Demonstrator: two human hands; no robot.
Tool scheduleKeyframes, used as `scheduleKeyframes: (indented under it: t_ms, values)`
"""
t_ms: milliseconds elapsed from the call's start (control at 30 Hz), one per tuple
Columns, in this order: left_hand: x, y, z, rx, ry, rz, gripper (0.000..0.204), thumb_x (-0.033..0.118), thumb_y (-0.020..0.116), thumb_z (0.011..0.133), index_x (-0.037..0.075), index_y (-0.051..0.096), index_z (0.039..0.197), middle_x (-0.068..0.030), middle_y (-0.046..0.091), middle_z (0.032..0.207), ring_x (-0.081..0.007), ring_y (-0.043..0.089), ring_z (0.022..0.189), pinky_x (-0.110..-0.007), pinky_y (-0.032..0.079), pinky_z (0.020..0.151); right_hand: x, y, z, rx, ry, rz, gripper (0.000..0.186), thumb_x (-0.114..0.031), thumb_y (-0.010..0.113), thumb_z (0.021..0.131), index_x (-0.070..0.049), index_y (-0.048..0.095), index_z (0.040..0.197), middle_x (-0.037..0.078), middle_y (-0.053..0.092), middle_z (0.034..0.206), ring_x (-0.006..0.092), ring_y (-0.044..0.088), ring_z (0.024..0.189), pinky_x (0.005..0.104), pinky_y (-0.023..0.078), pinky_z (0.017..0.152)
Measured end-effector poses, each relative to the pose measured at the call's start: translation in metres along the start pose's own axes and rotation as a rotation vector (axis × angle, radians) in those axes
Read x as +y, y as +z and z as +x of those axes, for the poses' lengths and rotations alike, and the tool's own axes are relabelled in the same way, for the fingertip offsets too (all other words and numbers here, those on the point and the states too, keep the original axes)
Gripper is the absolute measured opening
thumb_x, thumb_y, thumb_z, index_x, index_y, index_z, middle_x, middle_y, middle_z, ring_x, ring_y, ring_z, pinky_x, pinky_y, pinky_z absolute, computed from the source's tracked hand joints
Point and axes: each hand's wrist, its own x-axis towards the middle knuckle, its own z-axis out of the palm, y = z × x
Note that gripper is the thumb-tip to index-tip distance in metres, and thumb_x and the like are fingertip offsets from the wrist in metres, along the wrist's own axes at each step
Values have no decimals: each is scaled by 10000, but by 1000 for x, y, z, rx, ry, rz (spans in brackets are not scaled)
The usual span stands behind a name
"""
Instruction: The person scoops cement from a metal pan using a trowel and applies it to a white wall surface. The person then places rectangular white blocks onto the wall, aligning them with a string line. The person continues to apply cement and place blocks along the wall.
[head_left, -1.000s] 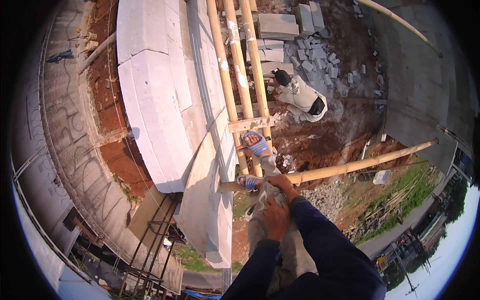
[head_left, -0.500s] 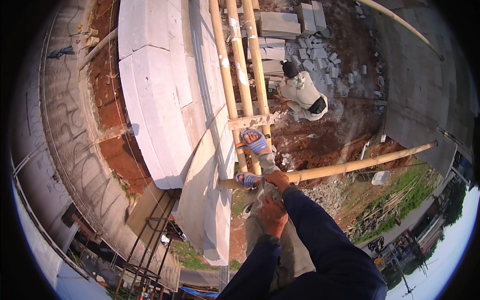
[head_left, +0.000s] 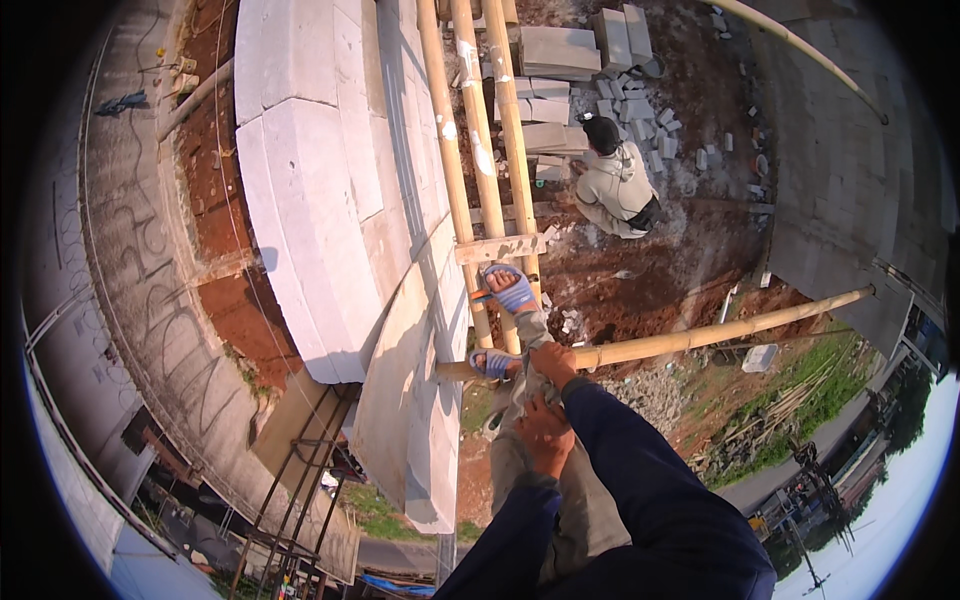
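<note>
My left hand point(head_left: 546, 435) lies against the grey-brown trousers point(head_left: 510, 440) over my leg, fingers bent into the cloth. Just beyond it, my right hand point(head_left: 553, 362) is closed round the trouser leg near the knee. Both arms are in dark blue sleeves. My feet, in blue-grey striped slide sandals point(head_left: 510, 288), rest on bamboo poles point(head_left: 488, 190) lashed side by side. A short wooden crosspiece point(head_left: 500, 248) lies over the poles in front of the far sandal. Finger undersides are hidden.
Left of the poles rises a pale block wall point(head_left: 310, 220) with a leaning board point(head_left: 400, 390). A bamboo pole point(head_left: 720, 335) runs off to the right. Far below, a person point(head_left: 618, 180) crouches by stacked blocks point(head_left: 560, 50) and broken pieces point(head_left: 640, 110) on red soil.
The crouching person below has shifted to the right, head and upper body drawn back from the poles. My hands and feet stay nearly where they were.
</note>
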Motion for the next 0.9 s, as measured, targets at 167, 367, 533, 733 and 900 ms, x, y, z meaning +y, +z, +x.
scheduleKeyframes:
  t_ms: [167,367,533,733,900]
  values:
    - [11,-19,5,-8,-57,-44,328,294,548,1048,56,643,1253,-150,662,1132,-359,695,939,-529,467,948,11,34,24,95,-164,-136,246,-271,696,941,-100,860,1007,115,832,1025,291,817,917,535,644,614]
    - [6,-12,4,-44,-40,-1,309,284,566,1032,61,641,1232,-134,671,1097,-342,704,915,-487,490,923,7,-7,0,169,-425,-183,149,-205,736,899,-86,824,910,126,789,920,273,773,848,438,581,670]
    - [0,-3,0,-49,38,59,305,278,568,1024,63,639,1229,-136,675,1098,-343,709,927,-481,491,925,10,23,19,218,-377,-156,136,-161,700,916,-104,813,868,112,790,903,263,784,858,432,567,655]
    - [1,-6,4,-80,0,23,307,270,553,1022,65,643,1232,-146,680,1111,-350,708,966,-494,478,963,5,16,13,387,-460,-135,157,-170,718,905,-153,830,797,69,787,773,219,785,737,368,572,580]
    - [6,-20,6,-82,-75,-43,327,279,555,1024,62,653,1248,-150,692,1133,-350,705,992,-495,475,978,0,14,16,316,-415,-151,187,-177,699,918,-176,798,760,50,770,759,210,779,743,370,561,584]
